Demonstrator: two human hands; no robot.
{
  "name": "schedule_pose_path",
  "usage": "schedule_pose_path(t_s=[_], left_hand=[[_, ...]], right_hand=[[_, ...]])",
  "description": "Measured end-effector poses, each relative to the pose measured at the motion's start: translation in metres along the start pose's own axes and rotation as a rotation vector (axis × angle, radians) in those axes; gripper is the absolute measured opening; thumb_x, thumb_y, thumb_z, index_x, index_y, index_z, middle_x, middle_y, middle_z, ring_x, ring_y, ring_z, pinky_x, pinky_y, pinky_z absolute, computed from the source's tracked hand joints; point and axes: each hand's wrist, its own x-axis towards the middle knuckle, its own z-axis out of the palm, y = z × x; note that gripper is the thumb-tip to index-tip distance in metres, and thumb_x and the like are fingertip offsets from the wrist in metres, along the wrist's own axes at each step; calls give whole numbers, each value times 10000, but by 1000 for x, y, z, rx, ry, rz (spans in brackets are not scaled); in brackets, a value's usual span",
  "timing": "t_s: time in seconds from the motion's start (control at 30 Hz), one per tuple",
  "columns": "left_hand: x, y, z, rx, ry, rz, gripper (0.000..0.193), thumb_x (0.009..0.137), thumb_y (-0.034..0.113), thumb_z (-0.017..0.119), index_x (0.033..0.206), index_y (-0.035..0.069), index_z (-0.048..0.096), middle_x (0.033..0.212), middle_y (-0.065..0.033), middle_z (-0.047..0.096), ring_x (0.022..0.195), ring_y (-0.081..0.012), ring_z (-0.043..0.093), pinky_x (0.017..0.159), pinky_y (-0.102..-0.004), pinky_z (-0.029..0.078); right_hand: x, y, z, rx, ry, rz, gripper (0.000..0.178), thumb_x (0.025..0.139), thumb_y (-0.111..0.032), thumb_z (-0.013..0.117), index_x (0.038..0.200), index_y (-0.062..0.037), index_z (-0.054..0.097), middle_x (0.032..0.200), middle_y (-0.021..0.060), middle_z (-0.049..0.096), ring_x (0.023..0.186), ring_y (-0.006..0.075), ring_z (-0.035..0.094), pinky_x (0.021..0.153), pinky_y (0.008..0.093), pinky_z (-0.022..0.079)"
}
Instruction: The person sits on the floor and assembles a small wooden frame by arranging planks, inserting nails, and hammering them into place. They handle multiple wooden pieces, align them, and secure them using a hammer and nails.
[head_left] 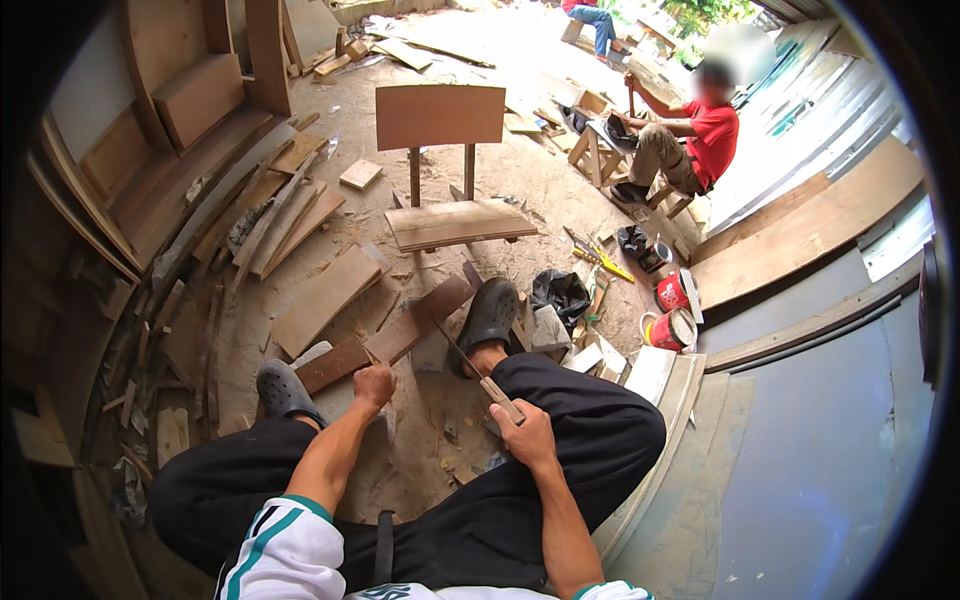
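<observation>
A brown wooden board (428, 318) lies aslant on the ground between my feet, with a darker brown length (335, 366) at its lower left. Just below the board is my left hand (374, 385), its fingers closed. A thin light tip pokes up from that fist, too small to name. My right hand (525, 432) grips a tool by its wooden handle (502, 400). From the handle a long thin blade (455, 345), seen nearly edge-on, reaches up to the board's right part.
A small wooden chair (460, 222) stands ahead. Planks and offcuts (270, 215) heap up at the left beside wooden cabinetry (200, 100). Paint cans (672, 328), a yellow handsaw (603, 258) and a black bag (560, 298) lie right. A person in red (712, 135) sits far right.
</observation>
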Motion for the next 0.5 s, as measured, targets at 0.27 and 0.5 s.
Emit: schedule_pose_path(t_s=[0.27, 0.5], left_hand=[[11, 9, -28, 90, -95, 71, 161, 796, 160, 586, 753, 36, 679, 742, -183, 696, 702, -332, 711, 611, -434, 556], [-5, 26, -26, 38, -163, -166, 172, 783, 177, 626, 791, 35, 723, 818, -194, 708, 793, -344, 713, 660, -440, 569]], right_hand=[[-14, -22, 3, 41, 71, -23, 394, 879, -355, 671, 744, 12, 620, 592, 116, 562, 542, 194, 528, 562, 355, 441], [-26, -40, 3, 47, 146, 1, 409, 870, -374, 675, 787, 25, 646, 643, 157, 609, 586, 249, 590, 609, 374, 467]])
